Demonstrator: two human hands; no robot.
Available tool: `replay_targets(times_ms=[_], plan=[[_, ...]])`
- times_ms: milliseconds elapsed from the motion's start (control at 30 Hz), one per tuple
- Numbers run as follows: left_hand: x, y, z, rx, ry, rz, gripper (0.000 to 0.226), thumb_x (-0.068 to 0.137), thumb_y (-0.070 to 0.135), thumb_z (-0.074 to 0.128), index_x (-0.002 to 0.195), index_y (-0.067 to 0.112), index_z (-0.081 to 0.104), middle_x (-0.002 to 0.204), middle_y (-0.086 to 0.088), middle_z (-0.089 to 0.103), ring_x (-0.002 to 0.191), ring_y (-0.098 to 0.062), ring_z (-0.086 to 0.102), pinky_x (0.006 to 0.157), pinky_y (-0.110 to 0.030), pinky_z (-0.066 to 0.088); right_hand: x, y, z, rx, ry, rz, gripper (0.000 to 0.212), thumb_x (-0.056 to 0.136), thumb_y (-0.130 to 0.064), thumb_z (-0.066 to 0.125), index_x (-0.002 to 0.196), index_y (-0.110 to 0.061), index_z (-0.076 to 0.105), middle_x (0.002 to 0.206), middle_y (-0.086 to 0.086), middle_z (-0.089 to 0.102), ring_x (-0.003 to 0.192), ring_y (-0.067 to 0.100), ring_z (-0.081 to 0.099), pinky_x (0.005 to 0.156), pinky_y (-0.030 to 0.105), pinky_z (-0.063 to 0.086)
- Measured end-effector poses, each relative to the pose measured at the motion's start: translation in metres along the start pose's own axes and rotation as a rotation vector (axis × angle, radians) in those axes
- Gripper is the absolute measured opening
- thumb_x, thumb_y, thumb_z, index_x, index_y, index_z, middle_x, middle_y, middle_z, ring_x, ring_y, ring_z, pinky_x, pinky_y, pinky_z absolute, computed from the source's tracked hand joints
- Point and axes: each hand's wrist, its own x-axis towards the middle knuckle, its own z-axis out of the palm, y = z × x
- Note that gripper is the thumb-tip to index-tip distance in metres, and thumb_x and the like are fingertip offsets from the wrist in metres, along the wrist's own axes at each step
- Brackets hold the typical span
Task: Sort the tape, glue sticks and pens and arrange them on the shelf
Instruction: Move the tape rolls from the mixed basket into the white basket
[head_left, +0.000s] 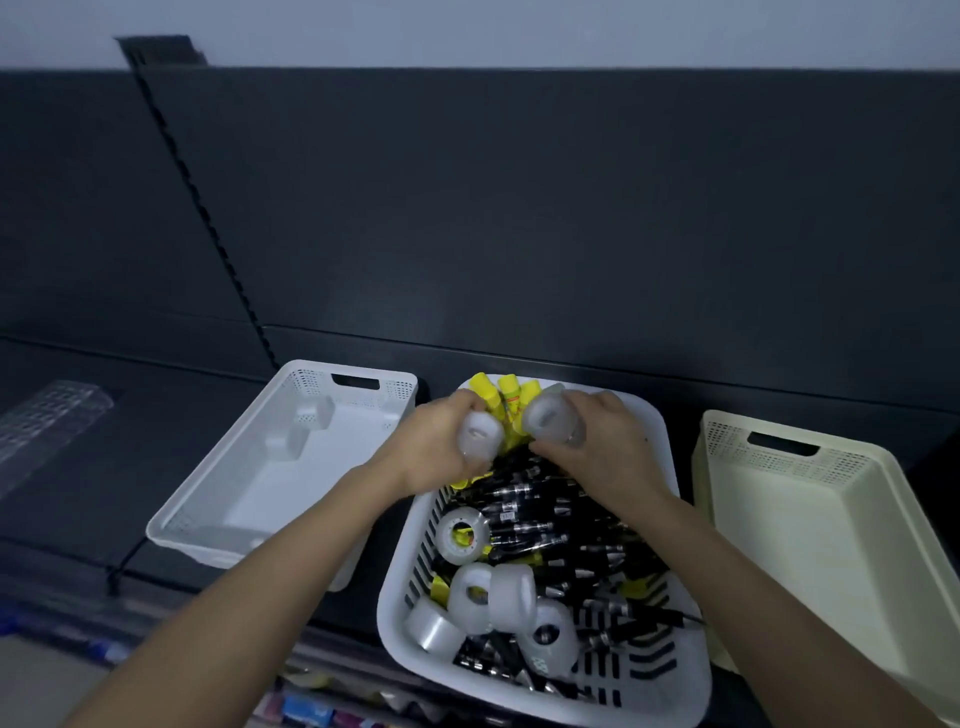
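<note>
- Dark shelf (104, 493) carries three baskets side by side.
- Left hand (431, 447) grips one tape roll (480, 434); right hand (608, 441) grips a second tape roll (548, 418), both above the middle basket's far end.
- Middle basket (691, 675): black pens (550, 519), yellow glue sticks (506, 395), loose tape rolls (493, 590).
- White basket (208, 540) toward the shelf's left edge holds two rolls (298, 428).
- Cream basket (831, 519) stands toward the right edge.

No readable text: the orange label (512, 399) on a glue stick (508, 385) between the left hand (434, 449) and the right hand (610, 449) is blurred.
</note>
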Motion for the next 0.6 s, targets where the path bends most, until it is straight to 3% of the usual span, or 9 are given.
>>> replay_targets(times_ms=[33, 133, 200, 300, 467, 600], plan=[[-0.006, -0.003, -0.005, -0.047, 0.052, -0.015, 0.049, 0.067, 0.032, 0.079, 0.105, 0.027, 0.048, 0.095, 0.009, 0.059, 0.082, -0.010, 0.055, 0.061, -0.012, 0.039, 0.001, -0.009, 0.002, 0.019, 0.012, -0.014, 0.051, 0.072, -0.042, 0.075, 0.114, -0.019, 0.058, 0.099, -0.002, 0.050, 0.084, 0.013, 0.047, 0.069, 0.025, 0.035], [-0.025, -0.023, -0.025, -0.112, 0.123, -0.101, 0.045, 0.070, 0.028, 0.076, 0.103, 0.027, 0.046, 0.092, 0.012, 0.058, 0.080, -0.005, 0.056, 0.058, -0.010, 0.038, 0.006, -0.037, 0.011, 0.039, -0.026, -0.067, 0.046, 0.071, -0.049, 0.072, 0.108, -0.024, 0.060, 0.098, -0.006, 0.051, 0.089, 0.011, 0.047, 0.070, 0.023, 0.031], [-0.039, -0.042, -0.039, -0.082, 0.094, -0.154, 0.046, 0.071, 0.022, 0.075, 0.104, 0.023, 0.043, 0.091, 0.011, 0.055, 0.079, -0.005, 0.054, 0.057, -0.011, 0.038, 0.010, -0.056, 0.022, 0.023, -0.062, -0.106, 0.042, 0.071, -0.049, 0.072, 0.102, -0.023, 0.060, 0.095, -0.007, 0.050, 0.091, 0.011, 0.046, 0.069, 0.022, 0.027], [-0.059, -0.073, -0.058, -0.060, 0.046, -0.222, 0.047, 0.073, 0.017, 0.075, 0.105, 0.020, 0.040, 0.097, 0.004, 0.054, 0.084, -0.014, 0.055, 0.060, -0.018, 0.040, 0.014, -0.087, 0.047, 0.013, -0.160, -0.133, 0.048, 0.072, -0.048, 0.072, 0.109, -0.022, 0.057, 0.099, -0.006, 0.047, 0.093, 0.011, 0.044, 0.071, 0.024, 0.030], [-0.082, -0.112, -0.077, -0.036, 0.045, -0.279, 0.047, 0.074, 0.017, 0.076, 0.105, 0.019, 0.041, 0.097, 0.003, 0.054, 0.081, -0.013, 0.054, 0.057, -0.019, 0.037, 0.017, -0.131, 0.091, -0.011, -0.271, -0.215, 0.049, 0.073, -0.047, 0.070, 0.112, -0.021, 0.055, 0.103, -0.002, 0.047, 0.095, 0.020, 0.052, 0.078, 0.033, 0.045], [-0.092, -0.137, -0.077, -0.004, -0.029, -0.309, 0.052, 0.072, 0.020, 0.078, 0.107, 0.019, 0.040, 0.098, 0.001, 0.054, 0.085, -0.017, 0.054, 0.059, -0.019, 0.037, 0.022, -0.149, 0.114, -0.118, -0.366, -0.220, 0.047, 0.076, -0.047, 0.069, 0.106, -0.014, 0.054, 0.101, 0.003, 0.048, 0.093, 0.024, 0.053, 0.070, 0.031, 0.039]])
